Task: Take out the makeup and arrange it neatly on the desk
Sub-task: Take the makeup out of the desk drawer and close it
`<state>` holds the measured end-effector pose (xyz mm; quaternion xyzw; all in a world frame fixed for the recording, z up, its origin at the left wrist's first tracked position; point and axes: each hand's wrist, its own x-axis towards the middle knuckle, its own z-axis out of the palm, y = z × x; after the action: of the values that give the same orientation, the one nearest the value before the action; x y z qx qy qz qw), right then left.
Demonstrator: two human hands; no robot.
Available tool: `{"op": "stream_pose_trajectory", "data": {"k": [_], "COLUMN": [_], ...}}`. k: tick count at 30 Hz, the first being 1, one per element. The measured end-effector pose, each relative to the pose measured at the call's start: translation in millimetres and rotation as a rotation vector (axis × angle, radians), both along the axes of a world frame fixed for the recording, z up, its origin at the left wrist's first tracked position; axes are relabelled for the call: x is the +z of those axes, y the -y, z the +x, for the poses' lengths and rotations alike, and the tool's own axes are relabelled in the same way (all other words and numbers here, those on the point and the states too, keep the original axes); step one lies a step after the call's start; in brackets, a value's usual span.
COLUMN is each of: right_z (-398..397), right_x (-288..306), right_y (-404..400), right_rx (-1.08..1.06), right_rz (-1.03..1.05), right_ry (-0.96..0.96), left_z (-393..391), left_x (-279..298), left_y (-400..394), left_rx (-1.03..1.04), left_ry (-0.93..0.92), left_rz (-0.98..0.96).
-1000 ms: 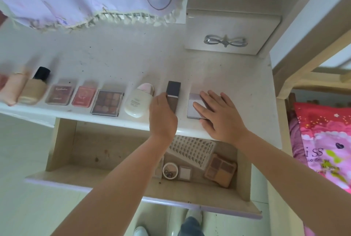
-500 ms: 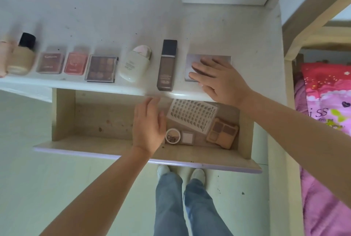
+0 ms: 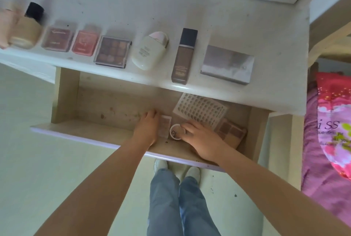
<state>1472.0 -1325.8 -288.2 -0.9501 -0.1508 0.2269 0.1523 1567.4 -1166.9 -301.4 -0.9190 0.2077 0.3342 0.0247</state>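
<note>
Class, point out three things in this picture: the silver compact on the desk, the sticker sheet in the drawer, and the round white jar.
silver compact [image 3: 227, 64], head view, middle of lid.
sticker sheet [image 3: 201, 110], head view, centre of sheet.
round white jar [image 3: 175, 132], head view, on its lid.

A single view is given, taken from a wide-angle camera worn on the head. The scene is seen from above, looking steeply down and forward over the person's own forearms, legs and shoes. The open drawer [image 3: 66, 93] is held at mid-frame, close below the camera, with both hands inside it. The desk [image 3: 275, 83] edge is crossed just above the drawer, and its top is carried to the upper border, where things at the far left are blurred. The floor is taken in at the left and bottom, and bedding at the right edge. Straight lines are bent outward by the lens. No second view is provided, so nothing is shared.
</note>
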Motion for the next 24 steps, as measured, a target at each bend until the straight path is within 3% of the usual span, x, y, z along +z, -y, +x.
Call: {"op": "stream_pose_trajectory", "data": {"k": [7,11,13,16,20,24], "right_z": [28.2,30.4,30.7,23.4,-8.0,-24.5], "right_x": [-21.2,-25.7,-22.4,-7.4,33.2,84.8], "right_y": [-24.2,-26.3,-21.1,-4.8,35.1,83.3], "right_rx": [0.111,0.078,-0.019,-0.2,-0.515,-0.727], "right_rz": [-0.165,-0.102,-0.028,0.094,0.296,0.39], "right_ry": [-0.036,0.042,0.148,0.121,0.341,0.548], "left_z": [16.2,14.5,13.7,12.1,3.1,-3.9], "left_x": [13.6,29.9,41.5,59.6,94.5,126.7], "left_y": [-1.0,-19.6,-26.6,-29.3,-4.9,50.2], "left_rx": [-0.045,-0.025,0.057,0.187,0.345,0.238], "left_ry": [-0.022,0.035,0.041,0.042,0.055,0.004], "left_rz": [0.073,0.017,-0.087,-0.396,-0.803,-0.979]}}
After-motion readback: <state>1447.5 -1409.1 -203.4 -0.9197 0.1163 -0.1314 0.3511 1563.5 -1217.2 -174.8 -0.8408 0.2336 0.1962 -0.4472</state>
